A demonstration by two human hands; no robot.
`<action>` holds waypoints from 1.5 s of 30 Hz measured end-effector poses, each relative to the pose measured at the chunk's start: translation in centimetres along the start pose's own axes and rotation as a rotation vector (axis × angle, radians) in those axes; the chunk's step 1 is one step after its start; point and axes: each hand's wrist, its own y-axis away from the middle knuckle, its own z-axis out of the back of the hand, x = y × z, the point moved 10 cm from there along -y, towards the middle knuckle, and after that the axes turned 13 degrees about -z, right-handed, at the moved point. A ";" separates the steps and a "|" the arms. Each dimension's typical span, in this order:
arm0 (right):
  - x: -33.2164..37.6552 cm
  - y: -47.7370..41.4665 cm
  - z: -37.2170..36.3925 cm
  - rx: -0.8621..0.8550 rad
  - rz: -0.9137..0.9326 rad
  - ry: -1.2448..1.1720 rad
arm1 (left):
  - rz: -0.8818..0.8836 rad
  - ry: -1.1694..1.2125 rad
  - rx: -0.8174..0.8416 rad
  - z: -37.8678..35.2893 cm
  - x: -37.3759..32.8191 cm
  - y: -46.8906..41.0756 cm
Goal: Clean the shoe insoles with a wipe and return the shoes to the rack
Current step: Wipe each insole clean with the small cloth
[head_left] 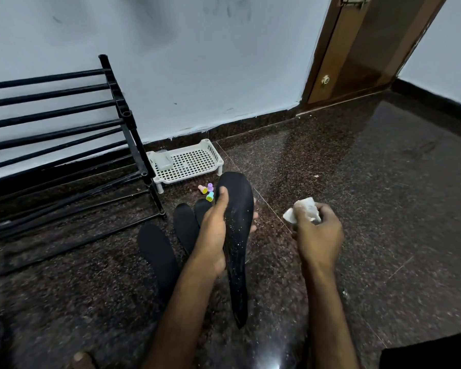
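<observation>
This is looking like a room in a home, near its door. A black tubular shoe rack (127, 115) is standing against a pale painted wall (197, 62) that is showing dark scuffs. A brown wooden door (362, 54) with a round knob (325, 80) is closing off the floor's far right corner. The polished, dark speckled stone floor (370, 182) is meeting a matching skirting (250, 126). A white plastic mesh tray (194, 163) is sitting on the floor beside the rack's end, with three small pastel plastic toys (207, 192) lying just in front.
</observation>
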 end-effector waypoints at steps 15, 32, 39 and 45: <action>7.4 6.8 -6.4 0.240 0.606 0.732 | 0.060 0.263 0.142 -3.2 0.3 0.8; 9.6 9.9 -7.9 0.309 0.735 0.666 | -0.016 0.235 0.144 -3.2 -0.8 0.8; 8.3 6.8 -5.7 0.251 0.488 0.699 | -0.040 0.227 0.143 -3.2 -1.5 1.1; 9.9 8.5 -6.9 0.220 0.619 0.666 | 0.010 0.252 0.138 -3.0 -1.0 1.5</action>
